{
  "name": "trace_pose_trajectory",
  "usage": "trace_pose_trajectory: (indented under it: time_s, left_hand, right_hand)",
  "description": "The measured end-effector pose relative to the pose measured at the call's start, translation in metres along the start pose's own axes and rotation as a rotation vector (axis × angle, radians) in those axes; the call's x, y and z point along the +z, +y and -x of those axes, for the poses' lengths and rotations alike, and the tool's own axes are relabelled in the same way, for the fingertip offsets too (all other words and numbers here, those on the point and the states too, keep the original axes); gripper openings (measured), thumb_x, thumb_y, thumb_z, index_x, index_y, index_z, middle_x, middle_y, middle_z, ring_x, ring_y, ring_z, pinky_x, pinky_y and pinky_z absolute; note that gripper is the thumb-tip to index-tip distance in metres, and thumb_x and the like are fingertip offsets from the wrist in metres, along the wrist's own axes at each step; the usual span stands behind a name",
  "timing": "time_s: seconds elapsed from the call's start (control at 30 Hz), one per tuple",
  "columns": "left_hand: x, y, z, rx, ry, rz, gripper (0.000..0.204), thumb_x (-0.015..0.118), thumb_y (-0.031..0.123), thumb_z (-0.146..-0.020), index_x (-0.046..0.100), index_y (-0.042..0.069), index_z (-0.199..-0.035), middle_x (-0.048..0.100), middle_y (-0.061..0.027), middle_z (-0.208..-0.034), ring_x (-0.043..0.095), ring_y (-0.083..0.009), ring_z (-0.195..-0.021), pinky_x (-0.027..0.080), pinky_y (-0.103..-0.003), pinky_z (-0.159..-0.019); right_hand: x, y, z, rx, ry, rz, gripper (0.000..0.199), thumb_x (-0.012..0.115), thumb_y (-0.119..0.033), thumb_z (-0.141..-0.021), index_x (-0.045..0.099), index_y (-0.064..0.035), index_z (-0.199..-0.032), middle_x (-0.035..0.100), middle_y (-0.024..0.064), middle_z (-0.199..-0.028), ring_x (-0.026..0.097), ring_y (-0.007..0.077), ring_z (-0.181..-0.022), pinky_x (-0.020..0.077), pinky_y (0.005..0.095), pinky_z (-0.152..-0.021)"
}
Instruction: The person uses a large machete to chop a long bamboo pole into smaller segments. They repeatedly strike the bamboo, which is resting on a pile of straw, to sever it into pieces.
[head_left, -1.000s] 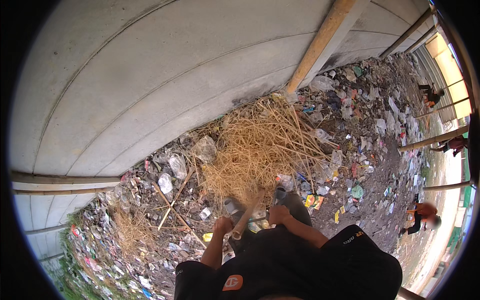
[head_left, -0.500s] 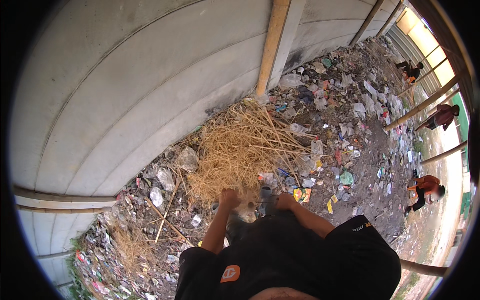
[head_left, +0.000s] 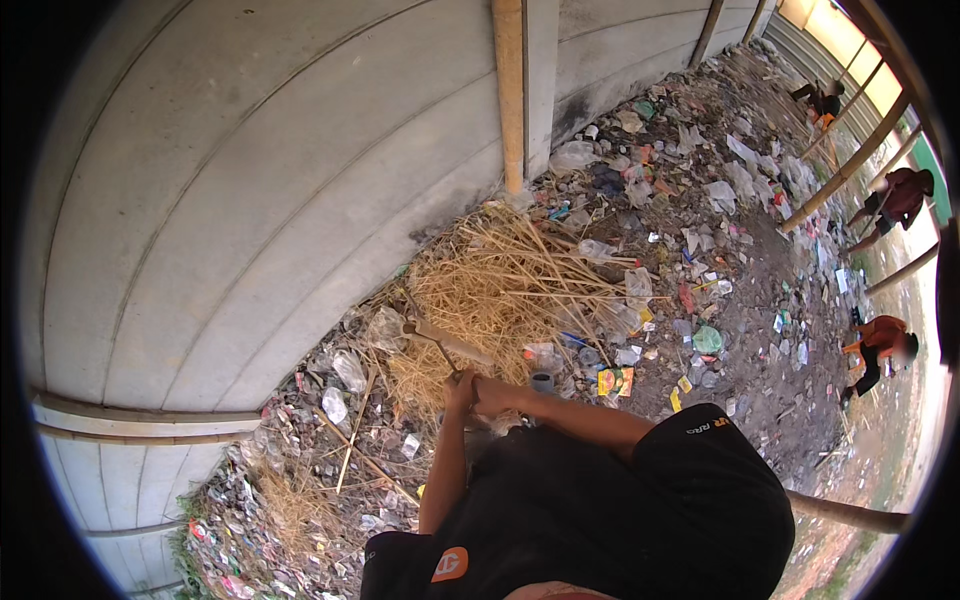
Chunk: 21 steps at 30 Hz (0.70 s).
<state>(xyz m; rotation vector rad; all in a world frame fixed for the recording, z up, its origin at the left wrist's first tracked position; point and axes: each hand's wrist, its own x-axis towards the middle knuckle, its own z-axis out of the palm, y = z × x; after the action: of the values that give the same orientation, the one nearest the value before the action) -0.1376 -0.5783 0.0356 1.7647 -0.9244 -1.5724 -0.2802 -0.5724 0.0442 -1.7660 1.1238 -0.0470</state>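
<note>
My left hand (head_left: 461, 393) and my right hand (head_left: 492, 397) are clasped close together around the thin handle of a long tool (head_left: 440, 350). The tool's flat head (head_left: 425, 328) lies on the near-left side of a heap of dry yellow straw (head_left: 510, 290). The heap sits on littered ground at the foot of a grey concrete wall (head_left: 250, 200). Both forearms reach forward from my dark shirt at the lower edge of the view.
Plastic bags, wrappers and bottles (head_left: 350, 370) cover the ground along the wall. A wooden post (head_left: 510, 90) leans on the wall behind the heap. Three other people stand at the right: one far off (head_left: 825, 97), one by a pole (head_left: 900, 195), one crouched (head_left: 880, 340).
My hands have come closer together on the tool handle and the tool head now rests in the straw. The view has swung, so the heap and post appear more upright and central.
</note>
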Motion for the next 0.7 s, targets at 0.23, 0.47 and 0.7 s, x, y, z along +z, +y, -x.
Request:
trace_pose_trajectory:
  time_s: [0.23, 0.47, 0.7]
  left_hand:
    - [-0.074, -0.115, -0.012, -0.159, 0.263, -0.266, 0.050, 0.070, 0.042, -0.085, 0.068, -0.007, -0.097, 0.071, -0.0137, -0.080, 0.071, -0.0287, -0.067, 0.056, -0.042, -0.070]
    - [-0.112, -0.156, 0.002, -0.189, 0.442, -0.129, 0.054, 0.076, 0.049, -0.078, 0.069, -0.004, -0.080, 0.066, -0.0127, -0.060, 0.067, -0.0277, -0.056, 0.056, -0.042, -0.057]
    - [-0.138, -0.102, 0.025, -0.293, 0.727, 0.212, 0.047, 0.078, 0.038, -0.078, 0.056, -0.001, -0.065, 0.051, -0.0097, -0.052, 0.049, -0.0235, -0.043, 0.041, -0.040, -0.043]
  right_hand:
    - [-0.229, 0.167, 0.170, 0.379, 0.811, -0.944, 0.058, 0.066, -0.043, -0.091, 0.056, -0.0036, -0.133, 0.060, 0.0114, -0.129, 0.063, 0.0220, -0.106, 0.0502, 0.0429, -0.090]
    - [-0.315, 0.287, 0.488, 0.251, 2.069, -1.306, 0.056, 0.055, -0.039, -0.093, 0.049, -0.0051, -0.138, 0.062, 0.0134, -0.114, 0.063, 0.0257, -0.092, 0.0504, 0.0429, -0.086]
    - [-0.299, 0.299, 0.600, 0.193, 2.183, -1.340, 0.046, 0.052, -0.032, -0.096, 0.053, 0.0002, -0.129, 0.064, 0.0141, -0.103, 0.064, 0.0229, -0.084, 0.0538, 0.0328, -0.068]
